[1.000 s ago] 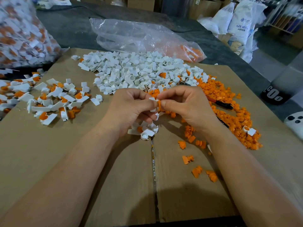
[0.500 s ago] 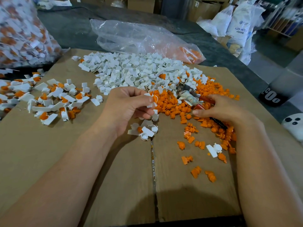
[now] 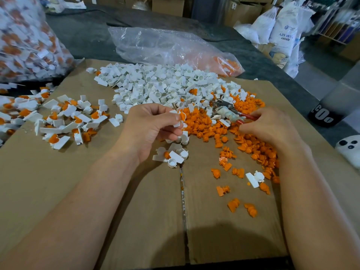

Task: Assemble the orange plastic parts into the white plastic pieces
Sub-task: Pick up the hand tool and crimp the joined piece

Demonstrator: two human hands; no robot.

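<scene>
White piece (image 3: 176,124), left hand (image 3: 150,129); "ABS" sack (image 3: 288,26)

Cardboard (image 3: 58,191) beneath white pieces (image 3: 155,84), orange parts (image 3: 214,129)

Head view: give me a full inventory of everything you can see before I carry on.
white pieces: heap, white, far centre of the cardboard
orange parts: heap, orange, right of centre
assembled pieces: dozens, white with orange, left side
red-handled tool: one, metal and red, on the orange heap
clear bag: one, transparent, behind the heaps, a few orange parts inside
filled bag: one, clear, far left
cardboard: one, brown, under everything
sacks: several, white, far right background
left hand: pinches one white piece with orange part
right hand: fingertips at the tool's red handle, grip unclear
</scene>
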